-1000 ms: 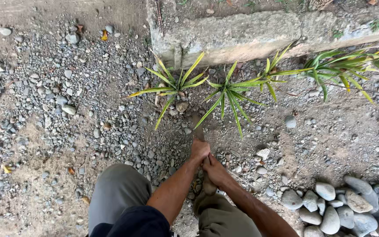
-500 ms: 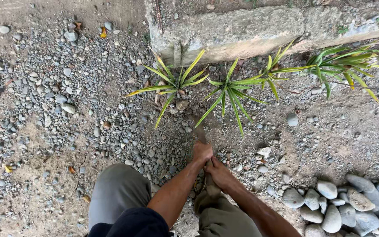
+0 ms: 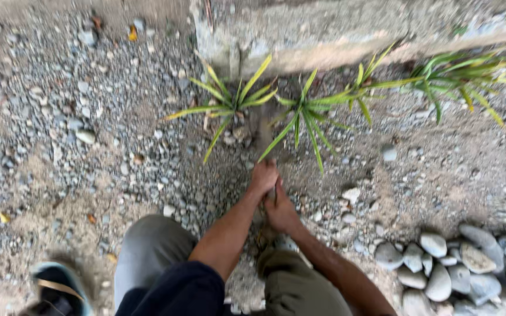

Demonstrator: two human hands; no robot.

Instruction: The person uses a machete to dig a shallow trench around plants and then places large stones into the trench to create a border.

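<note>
Both the left hand (image 3: 263,177) and right hand (image 3: 280,212) close their fingers around a thin dark upright tool handle (image 3: 272,195), and a slip toward twelve o'clock could cut the spiky yellow-green plants (image 3: 300,111) just beyond it.

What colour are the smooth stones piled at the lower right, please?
The stones are pale grey to white, seen in the head view.

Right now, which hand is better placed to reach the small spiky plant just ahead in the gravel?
Probably the left. The left hand sits farther forward, nearest the two spiky plants, on a blurred upright thing I cannot identify. The right hand is behind it, closer to the knees, also gripping it.
</note>
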